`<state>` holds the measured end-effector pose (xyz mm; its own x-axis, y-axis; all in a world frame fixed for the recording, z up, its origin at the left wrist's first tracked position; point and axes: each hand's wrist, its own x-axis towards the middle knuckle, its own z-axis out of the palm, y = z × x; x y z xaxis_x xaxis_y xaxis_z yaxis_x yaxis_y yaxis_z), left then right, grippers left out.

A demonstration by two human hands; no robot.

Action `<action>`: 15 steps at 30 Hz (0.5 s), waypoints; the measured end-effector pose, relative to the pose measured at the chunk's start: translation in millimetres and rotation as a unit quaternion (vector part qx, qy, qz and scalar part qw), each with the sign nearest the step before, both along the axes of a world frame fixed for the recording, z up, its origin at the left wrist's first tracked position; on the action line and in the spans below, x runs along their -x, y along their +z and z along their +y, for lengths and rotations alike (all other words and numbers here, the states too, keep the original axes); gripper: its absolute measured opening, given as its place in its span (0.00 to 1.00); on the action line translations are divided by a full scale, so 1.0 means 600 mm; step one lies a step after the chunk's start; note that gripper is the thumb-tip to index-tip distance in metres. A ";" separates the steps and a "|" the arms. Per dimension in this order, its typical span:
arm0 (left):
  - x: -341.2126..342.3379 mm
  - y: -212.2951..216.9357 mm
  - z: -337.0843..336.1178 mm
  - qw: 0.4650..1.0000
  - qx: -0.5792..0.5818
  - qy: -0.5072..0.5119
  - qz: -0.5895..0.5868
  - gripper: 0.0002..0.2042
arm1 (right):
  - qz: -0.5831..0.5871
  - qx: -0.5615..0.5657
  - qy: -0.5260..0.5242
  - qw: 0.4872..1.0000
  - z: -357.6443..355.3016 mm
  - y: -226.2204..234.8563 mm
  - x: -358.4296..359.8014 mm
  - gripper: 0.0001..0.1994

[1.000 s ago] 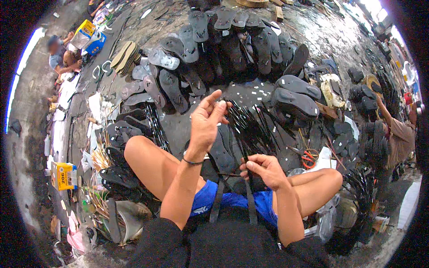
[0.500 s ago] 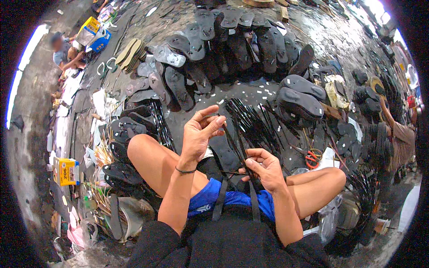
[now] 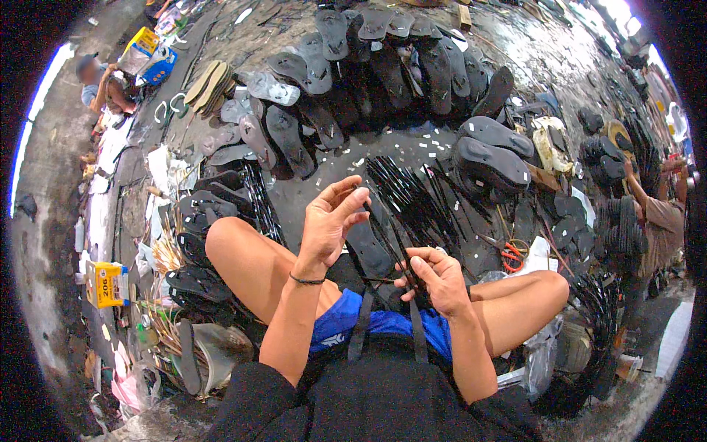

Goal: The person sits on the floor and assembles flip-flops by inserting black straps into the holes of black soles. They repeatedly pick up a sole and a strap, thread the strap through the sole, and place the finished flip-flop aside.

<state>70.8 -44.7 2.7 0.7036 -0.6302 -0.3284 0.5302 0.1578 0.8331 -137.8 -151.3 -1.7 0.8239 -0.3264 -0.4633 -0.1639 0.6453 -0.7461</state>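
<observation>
A thin black strap, looped in shape, stretches between my two hands above my lap. My left hand pinches its upper end between thumb and forefinger. Lower and to the right, my right hand is closed on the strap's other end, fingers partly curled. Below and between the hands lies a dark sandal sole, partly covered by the strap and my left hand. A bundle of glossy black straps lies on the floor just beyond my hands.
Black sandals form a row at the back. Thick black soles are stacked at right, near red-handled scissors. A yellow box stands at left. One person sits far left, another works at right.
My hands keep almost the same grip and place on the strap. The view shifts slightly. At far left, the other person's arm has risen toward the head.
</observation>
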 end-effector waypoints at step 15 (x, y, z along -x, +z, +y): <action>0.003 -0.021 -0.002 0.999 -0.028 -0.023 -0.015 0.16 | 0.019 0.020 0.057 0.998 -0.002 -0.003 0.006 0.12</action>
<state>68.9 -46.1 -10.1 0.6844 -0.6436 -0.3426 0.5097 0.0863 0.8560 -141.6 -152.5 -3.4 0.8387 -0.2497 -0.4840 -0.2641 0.5908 -0.7624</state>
